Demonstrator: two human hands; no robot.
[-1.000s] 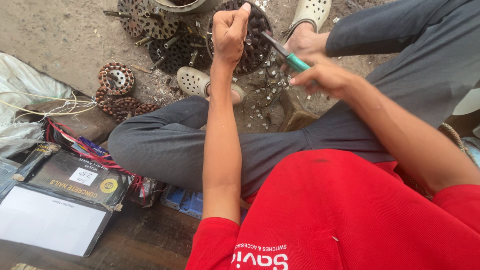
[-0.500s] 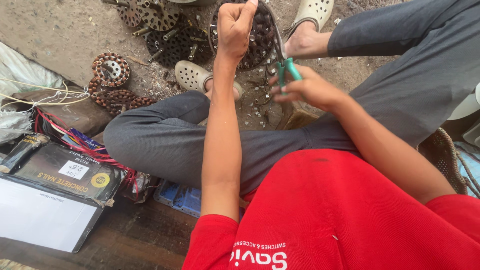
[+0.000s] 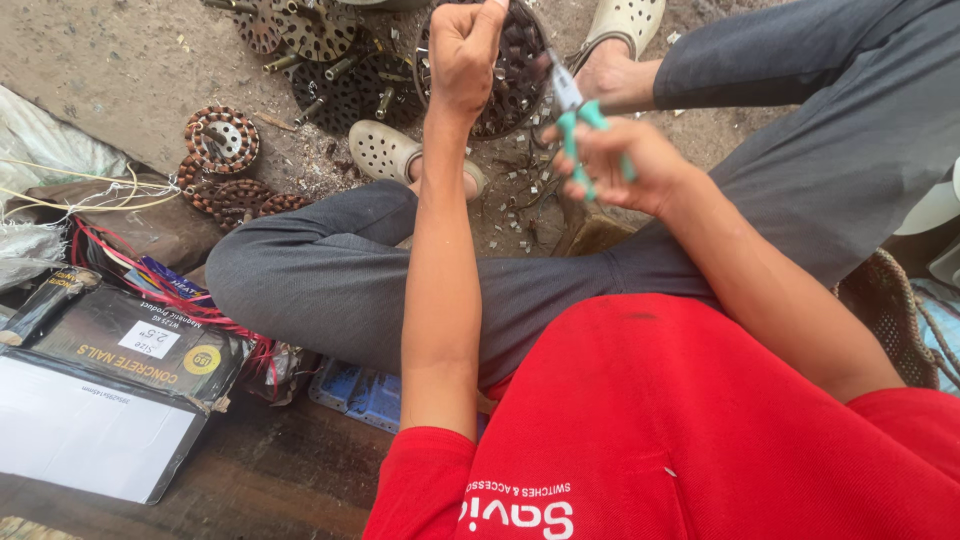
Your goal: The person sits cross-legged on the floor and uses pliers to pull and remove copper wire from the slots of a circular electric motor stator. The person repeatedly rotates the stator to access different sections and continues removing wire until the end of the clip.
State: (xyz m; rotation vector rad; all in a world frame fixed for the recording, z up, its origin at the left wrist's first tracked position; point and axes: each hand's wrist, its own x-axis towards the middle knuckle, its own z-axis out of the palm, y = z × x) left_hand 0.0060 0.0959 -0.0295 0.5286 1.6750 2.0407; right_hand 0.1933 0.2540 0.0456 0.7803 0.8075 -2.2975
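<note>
**Head view: pliers at the rim of a round perforated core**

Head view, seated person in red shirt, legs crossed over bare ground. Left hand (image 3: 465, 50) is closed in a fist around the upper rim of a round perforated metal core (image 3: 505, 75), holding it on edge above the ground near the far foot. Right hand (image 3: 615, 160) is wrapped around the green handles of a pair of pliers (image 3: 572, 115); the metal nose points up at the core's right edge. Whether the nose actually bites anything cannot be told.

Judged step: picking at the core's rim with the pliers while the fist steadies it. A next move would call for a firm hold from the left hand and a nose seated squarely on the rim.

Small cut scraps (image 3: 520, 205) lie scattered on the ground below.

Containers: a dark cardboard box (image 3: 130, 345) sits at lower left, closed, contents hidden. A blue tray (image 3: 355, 390) beside the thigh is mostly covered; contents unclear. More perforated discs (image 3: 310, 45) and copper coils (image 3: 220, 150) lie loose on the ground.
</note>
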